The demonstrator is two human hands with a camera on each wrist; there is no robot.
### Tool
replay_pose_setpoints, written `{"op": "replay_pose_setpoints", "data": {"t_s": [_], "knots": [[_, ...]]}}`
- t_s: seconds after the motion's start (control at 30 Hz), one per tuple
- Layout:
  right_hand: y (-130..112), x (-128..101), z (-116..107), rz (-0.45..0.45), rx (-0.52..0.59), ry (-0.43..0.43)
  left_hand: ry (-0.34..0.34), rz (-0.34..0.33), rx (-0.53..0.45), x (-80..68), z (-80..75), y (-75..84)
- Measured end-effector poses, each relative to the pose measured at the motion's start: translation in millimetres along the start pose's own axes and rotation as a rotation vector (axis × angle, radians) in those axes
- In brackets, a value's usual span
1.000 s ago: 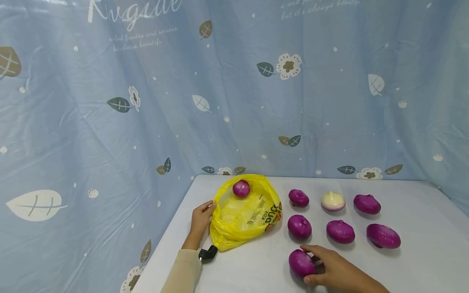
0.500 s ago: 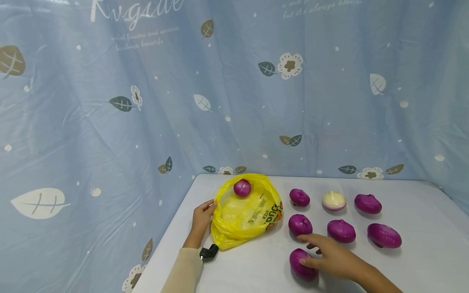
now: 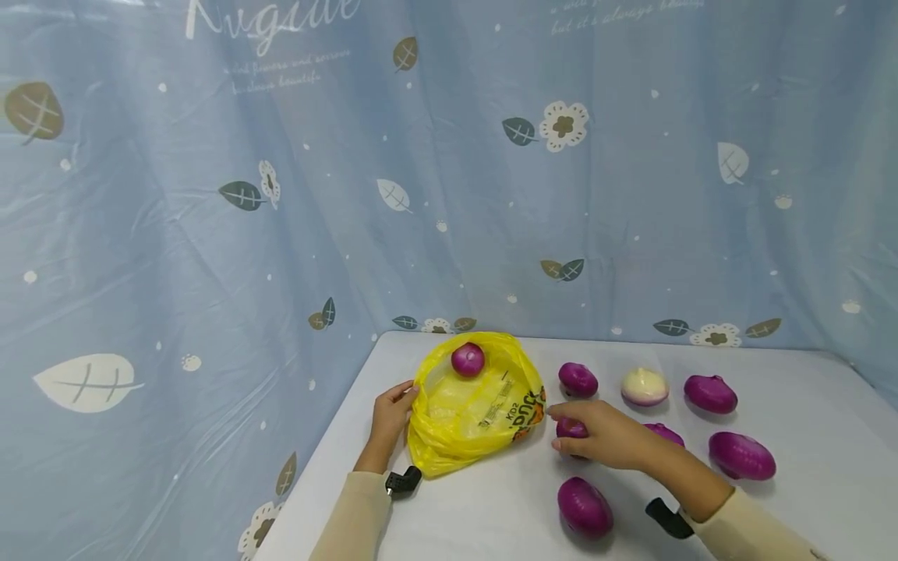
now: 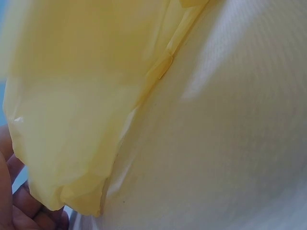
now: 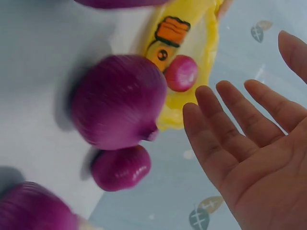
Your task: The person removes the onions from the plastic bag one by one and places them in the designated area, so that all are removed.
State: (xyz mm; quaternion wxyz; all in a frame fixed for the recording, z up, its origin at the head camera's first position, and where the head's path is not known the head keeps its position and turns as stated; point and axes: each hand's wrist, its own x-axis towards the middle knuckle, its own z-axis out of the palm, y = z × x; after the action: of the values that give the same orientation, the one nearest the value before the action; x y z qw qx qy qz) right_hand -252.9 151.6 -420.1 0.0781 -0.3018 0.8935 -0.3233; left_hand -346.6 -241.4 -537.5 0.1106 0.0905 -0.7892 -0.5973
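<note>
Red onion (image 3: 570, 428) beside yellow bag (image 3: 477, 405), mid-table, under right hand (image 3: 596, 438) with fingers spread and released above it; left hand (image 3: 389, 417) pinching bag's left rim.

A white table (image 3: 807, 405) is set against a blue patterned curtain. A yellow plastic bag (image 3: 477, 409) is laid flat on its left part, with one red onion (image 3: 468, 359) seen at the bag's far edge. Right of the bag, six red onions and one pale onion (image 3: 644, 386) are spread in rows. The nearest red onion (image 3: 585, 507) is placed in front of the bag's right end.
</note>
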Motion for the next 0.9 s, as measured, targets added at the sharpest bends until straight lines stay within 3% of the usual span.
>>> {"op": "replay_pose_setpoints", "data": {"t_s": [0.23,0.57,0.9], "knots": [[1.3,38.6,-5.2,-0.029,0.020,0.003,0.013,-0.002,0.001,0.2,0.7,0.4],[0.3,92.4,4.9,0.119,0.116,-0.008,0.010,0.003,-0.005,-0.4,1.8,0.9],[3.8,139.4,16.2,0.116,0.043,0.006,0.017,0.012,0.004,-1.3,-0.1,1.9]]}}
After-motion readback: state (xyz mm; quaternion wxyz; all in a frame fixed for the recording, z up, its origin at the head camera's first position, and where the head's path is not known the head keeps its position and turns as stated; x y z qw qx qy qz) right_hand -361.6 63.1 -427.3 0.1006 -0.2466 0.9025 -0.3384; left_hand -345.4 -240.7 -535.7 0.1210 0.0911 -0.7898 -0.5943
